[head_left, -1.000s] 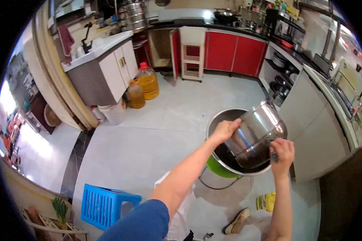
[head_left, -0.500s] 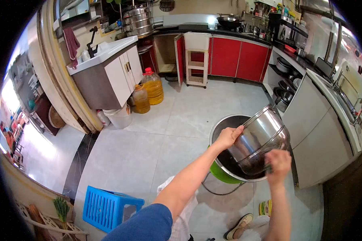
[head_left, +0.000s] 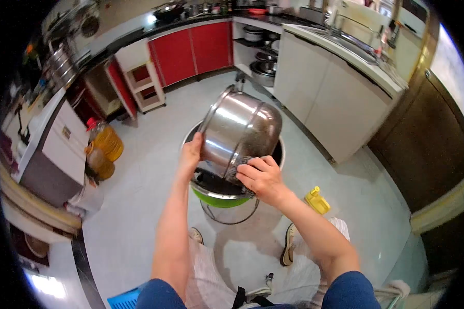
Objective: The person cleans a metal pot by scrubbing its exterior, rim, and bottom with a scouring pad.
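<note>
Pot (head_left: 237, 126) of shiny steel tilts between the two grips, over a wide basin (head_left: 222, 196); whether it touches the basin cannot be told. The left grip (head_left: 192, 154) grasps the pot near its rim. The right grip (head_left: 264, 180) is clenched around a grey scouring pad (head_left: 234, 171), held against the pot's side. Below both grips shows something green (head_left: 219, 202); right of the right grip, a yellow jug (head_left: 317, 202) is on the floor (head_left: 363, 213).

1 head-worn camera looks forward and down at the hands (head_left: 263, 177).
</note>
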`<state>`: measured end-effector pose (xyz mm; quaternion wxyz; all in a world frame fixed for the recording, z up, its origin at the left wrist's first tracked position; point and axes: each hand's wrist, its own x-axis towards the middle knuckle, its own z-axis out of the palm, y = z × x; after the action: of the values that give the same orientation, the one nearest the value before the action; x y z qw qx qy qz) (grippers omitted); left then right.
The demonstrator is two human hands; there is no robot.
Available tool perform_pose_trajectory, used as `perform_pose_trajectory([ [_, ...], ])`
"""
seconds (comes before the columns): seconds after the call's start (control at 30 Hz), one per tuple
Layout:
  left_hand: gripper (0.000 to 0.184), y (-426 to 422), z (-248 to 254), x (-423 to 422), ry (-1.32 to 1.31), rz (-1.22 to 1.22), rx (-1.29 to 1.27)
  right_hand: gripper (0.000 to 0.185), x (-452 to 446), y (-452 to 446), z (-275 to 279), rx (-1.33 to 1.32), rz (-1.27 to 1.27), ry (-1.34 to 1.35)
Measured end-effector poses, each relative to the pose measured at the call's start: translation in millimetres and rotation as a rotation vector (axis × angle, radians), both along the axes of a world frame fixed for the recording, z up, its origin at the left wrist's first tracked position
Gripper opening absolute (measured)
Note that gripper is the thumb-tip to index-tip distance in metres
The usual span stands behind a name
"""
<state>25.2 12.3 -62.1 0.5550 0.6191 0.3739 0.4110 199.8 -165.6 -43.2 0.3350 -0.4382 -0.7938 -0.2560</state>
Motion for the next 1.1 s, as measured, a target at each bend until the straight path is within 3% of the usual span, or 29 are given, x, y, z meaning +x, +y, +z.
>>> perform_pose_trajectory([
  [0.03, 0.071, -1.1, 5.2, -1.4, 0.087, 0.045, 0.102, 0.041, 7.8, -1.2, 6.2, 0.013, -0.037, 0.047],
  [0.07, 0.072, -3.0, 9.6, -5.8, 0.091, -0.019, -0.005, 0.039, 17.9, 2.4, 15.2, 0.022, -0.071, 0.096],
  [0.2, 0.071, -0.3, 2.6, -2.4, 0.008, -0.037, 0.026, 0.024, 75.0, 32.1, 17.9, 0.179, -0.292, 0.597],
  [0.3, 0.071, 16.6, -6.5, -8.0, -0.017, -0.027, 0.061, 0.020, 63.7, 27.8, -1.1, 0.146, -0.209, 0.675],
  [0.33, 0.072, 15.9, -2.0, -8.8, 0.012, -0.037, 0.060, 0.020, 51.6, 19.2, -1.7, 0.149, -0.207, 0.681],
  [0.4, 0.073, 9.9, 8.0, -10.6, 0.027, -0.039, 0.048, 0.022, 28.8, 0.0, 1.4, 0.031, -0.049, 0.437],
  [0.47, 0.073, 8.1, 14.9, -11.9, 0.032, -0.025, 0.067, 0.022, 30.4, 1.8, 2.6, -0.001, -0.041, 0.421],
  [0.53, 0.074, 5.1, 17.4, -13.3, 0.032, -0.036, 0.080, 0.023, 48.2, 15.1, 11.0, 0.186, -0.126, 0.453],
  [0.57, 0.074, 4.2, 18.2, -13.9, 0.028, -0.044, 0.087, 0.021, 57.5, 20.8, 13.8, 0.140, -0.263, 0.545],
  [0.67, 0.076, 6.0, 16.6, -17.9, 0.047, -0.100, 0.018, 0.020, 67.8, 32.1, 24.5, 0.178, -0.284, 0.557],
  [0.8, 0.078, 0.4, 20.7, -16.2, 0.083, -0.001, 0.063, 0.031, 26.0, 14.3, 49.3, 0.033, -0.120, 0.181],
  [0.87, 0.075, 10.8, 11.6, -21.2, 0.097, -0.132, -0.032, 0.032, 50.9, 30.2, 44.6, 0.059, -0.190, 0.269],
  [0.97, 0.077, 17.0, 2.2, -22.6, 0.091, -0.140, 0.020, 0.029, 84.8, 49.8, 38.8, 0.087, -0.331, 0.389],
  [1.1, 0.080, 15.2, -2.0, -21.6, 0.086, -0.096, -0.020, 0.021, 106.1, 58.6, 8.8, -0.013, -0.320, 0.811],
])
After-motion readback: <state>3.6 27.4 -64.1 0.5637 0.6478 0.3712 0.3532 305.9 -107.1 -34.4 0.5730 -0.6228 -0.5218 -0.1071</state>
